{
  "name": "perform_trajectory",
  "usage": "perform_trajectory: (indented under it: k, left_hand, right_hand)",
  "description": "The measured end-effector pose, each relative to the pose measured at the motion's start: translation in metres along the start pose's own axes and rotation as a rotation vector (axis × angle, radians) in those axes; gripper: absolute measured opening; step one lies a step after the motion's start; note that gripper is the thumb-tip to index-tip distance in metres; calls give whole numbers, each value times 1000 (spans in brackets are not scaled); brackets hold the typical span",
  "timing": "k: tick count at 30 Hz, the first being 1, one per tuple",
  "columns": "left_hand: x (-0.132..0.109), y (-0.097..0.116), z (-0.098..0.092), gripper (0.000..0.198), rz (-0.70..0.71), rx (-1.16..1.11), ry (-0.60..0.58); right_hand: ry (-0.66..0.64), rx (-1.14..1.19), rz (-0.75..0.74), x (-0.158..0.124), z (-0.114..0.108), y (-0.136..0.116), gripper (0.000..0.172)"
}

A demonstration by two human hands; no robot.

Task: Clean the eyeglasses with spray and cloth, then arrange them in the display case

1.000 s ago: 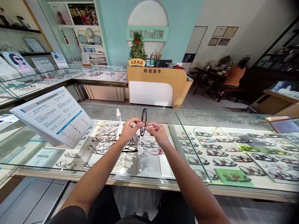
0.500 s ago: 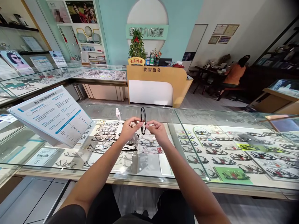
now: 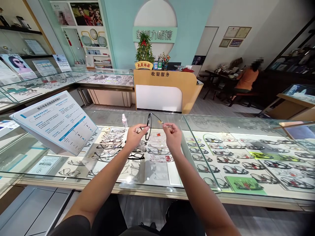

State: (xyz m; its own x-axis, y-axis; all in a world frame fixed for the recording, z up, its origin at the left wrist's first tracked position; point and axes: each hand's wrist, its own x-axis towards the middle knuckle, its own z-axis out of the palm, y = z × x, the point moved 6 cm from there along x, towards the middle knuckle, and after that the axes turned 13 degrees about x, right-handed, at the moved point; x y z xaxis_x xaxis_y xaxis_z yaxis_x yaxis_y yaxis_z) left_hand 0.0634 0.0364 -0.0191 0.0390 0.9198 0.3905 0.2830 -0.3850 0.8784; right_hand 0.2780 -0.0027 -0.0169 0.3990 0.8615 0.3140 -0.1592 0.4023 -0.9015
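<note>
Over the bench (image 3: 152,192), your left hand (image 3: 134,137) pinches the glasses (image 3: 148,129) by the front rim, your right hand (image 3: 173,136) one temple near its end. The pale bit below your left fingers may be cloth (image 3: 142,144). Expect a light, springy, fragile frame: steady the bridge, don't splay the hinge.

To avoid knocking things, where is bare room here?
The glass counter looks bare along its far edge, between the right hand and the framed panel, and at its near edge between the forearms. Crowded: left, sign board and white bottle; centre, left hand and black glasses.
</note>
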Motion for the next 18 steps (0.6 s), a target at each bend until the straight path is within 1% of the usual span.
perform_trajectory:
  k: [3,6,9,11,14,15,18]
  left_hand:
    - [-1,1,3,37,27,41,-22]
    - [-3,2,6,37,46,79,-52]
    - [-5,3,11,37,65,76,-99]
    - [-7,2,15,36,64,56,-134]
    - [-9,2,19,35,52,43,-171]
    - [-9,2,19,35,51,46,-176]
    - [-11,2,20,33,63,63,-178]
  right_hand:
    - [118,-79,-161,-1,-9,-10,38]
    - [155,-139,-277,-1,-13,-16,35]
    - [161,-254,-386,-2,-14,-21,34]
    - [132,-357,-457,-4,-11,-22,40]
    - [68,-456,-548,-7,-4,-20,59]
    - [53,-467,-568,-9,-2,-18,63]
    - [25,-480,-590,-10,1,-15,65]
